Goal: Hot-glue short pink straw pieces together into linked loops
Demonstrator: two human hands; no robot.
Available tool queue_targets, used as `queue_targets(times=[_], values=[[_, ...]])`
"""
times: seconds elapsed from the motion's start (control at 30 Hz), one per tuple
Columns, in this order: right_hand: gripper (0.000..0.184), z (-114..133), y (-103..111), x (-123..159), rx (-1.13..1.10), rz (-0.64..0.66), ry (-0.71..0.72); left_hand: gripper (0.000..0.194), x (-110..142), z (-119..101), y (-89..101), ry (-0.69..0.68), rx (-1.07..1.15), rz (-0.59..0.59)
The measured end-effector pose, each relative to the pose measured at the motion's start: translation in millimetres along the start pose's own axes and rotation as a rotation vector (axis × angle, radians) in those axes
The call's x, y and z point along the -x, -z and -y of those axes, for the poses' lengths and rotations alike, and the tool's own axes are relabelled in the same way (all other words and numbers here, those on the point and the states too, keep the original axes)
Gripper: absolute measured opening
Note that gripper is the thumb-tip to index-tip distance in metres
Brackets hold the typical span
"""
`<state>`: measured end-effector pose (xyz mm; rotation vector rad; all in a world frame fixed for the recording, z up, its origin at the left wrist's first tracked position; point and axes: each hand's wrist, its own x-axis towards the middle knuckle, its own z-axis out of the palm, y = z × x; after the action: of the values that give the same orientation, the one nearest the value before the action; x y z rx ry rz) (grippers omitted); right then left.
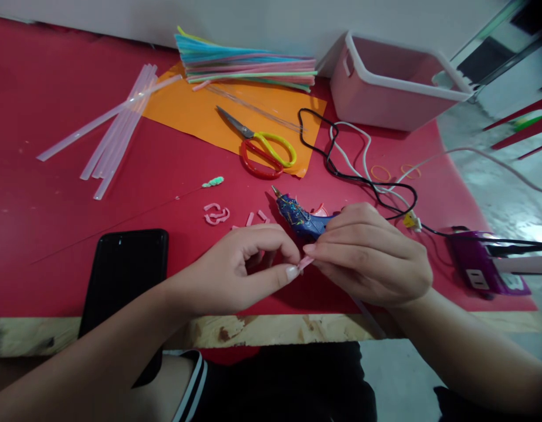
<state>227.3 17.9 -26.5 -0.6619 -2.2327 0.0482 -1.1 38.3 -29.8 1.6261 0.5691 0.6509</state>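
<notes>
My left hand [244, 264] and my right hand [368, 255] meet just above the near edge of the red table [55, 234]. Both pinch a small pink straw piece [305, 262] between thumb and fingertips. Right behind the fingers lies a blue glue gun [300, 218], nozzle pointing up and left. Several bent pink straw pieces [217, 214] lie on the table to the left of it.
A black phone [121, 281] hangs over the near edge at the left. Further back are glue sticks [115, 126], orange paper [196, 114] with scissors [262, 149], a bundle of coloured straws [249, 64], a pink bin [385, 82], cables [363, 170] and a purple power strip [486, 266].
</notes>
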Motion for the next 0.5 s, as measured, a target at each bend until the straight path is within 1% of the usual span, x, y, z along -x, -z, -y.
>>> queue_targets(times=[0.1,0.17,0.27,0.37,0.5], values=[[0.027,1,1,2,0.049,0.01,-0.003,0.01,0,0,0.3,0.015,-0.014,0.015],[0.025,3,1,2,0.066,-0.008,-0.003,0.01,1,0,0.3,0.017,-0.033,0.011],[0.023,7,-1,-1,0.067,-0.054,-0.008,0.01,1,-1,-0.2,-0.021,-0.055,0.0],[0.025,10,-4,-4,0.062,-0.069,-0.029,0.009,1,-1,-0.5,-0.058,-0.045,0.008],[0.029,9,-5,-3,0.109,-0.082,-0.015,0.011,1,-1,0.0,-0.052,-0.037,0.007]])
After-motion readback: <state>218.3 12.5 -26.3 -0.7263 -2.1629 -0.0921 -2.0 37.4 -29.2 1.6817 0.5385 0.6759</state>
